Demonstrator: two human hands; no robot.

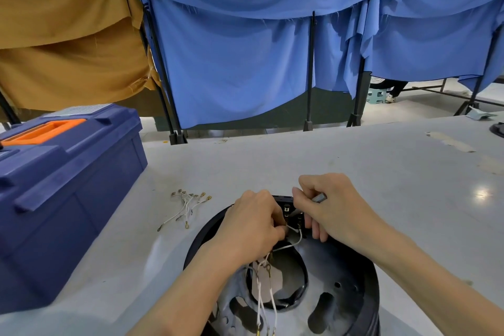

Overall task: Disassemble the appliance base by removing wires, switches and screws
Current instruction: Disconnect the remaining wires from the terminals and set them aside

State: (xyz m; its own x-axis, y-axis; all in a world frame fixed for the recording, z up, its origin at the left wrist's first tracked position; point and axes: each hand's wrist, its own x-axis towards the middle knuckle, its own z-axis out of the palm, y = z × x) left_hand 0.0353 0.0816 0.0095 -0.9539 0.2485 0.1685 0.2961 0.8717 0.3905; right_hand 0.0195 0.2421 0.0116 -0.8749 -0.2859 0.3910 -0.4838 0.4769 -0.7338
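appliance base (341,294) black, round, on table (381,166) at near edge; white wires (266,305) trailing inside | left hand (251,226) fingers curled, pinching white wires at far rim | right hand (335,207) fingers curled round grey tool (319,197), just beside left | loose wire bundle (188,206) on table, left | blue toolbox (68,185) far left | blue cloth (245,63) behind

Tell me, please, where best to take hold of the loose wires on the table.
Pinch the loose wires at the middle, where the white strands cross, coming down from above; they lie flat on the table and their metal ends fan apart.
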